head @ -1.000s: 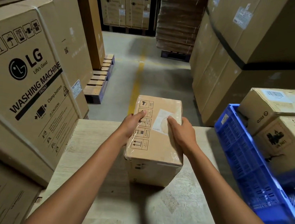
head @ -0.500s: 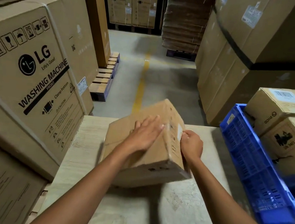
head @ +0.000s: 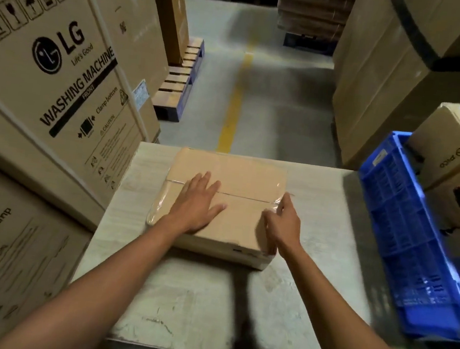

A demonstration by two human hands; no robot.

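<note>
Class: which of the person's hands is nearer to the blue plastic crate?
Right. The right hand is at the right edge of the taped brown cardboard box, the side facing the blue plastic crate; the left hand lies flat on the box's top, farther off.

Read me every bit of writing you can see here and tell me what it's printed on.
"LG": upper left carton
"Life's Good": same carton
"WASHING MACHINE": same carton
"FRONT": same carton
"Clamp bottom": same carton
"CAUTION": same carton
"Do not clamp": lower left carton
"CAUTION": lower left carton
"PICO": upper right carton
Unreadable: fine print, stickers, label on the blue crate
None: top of the taped box
</note>
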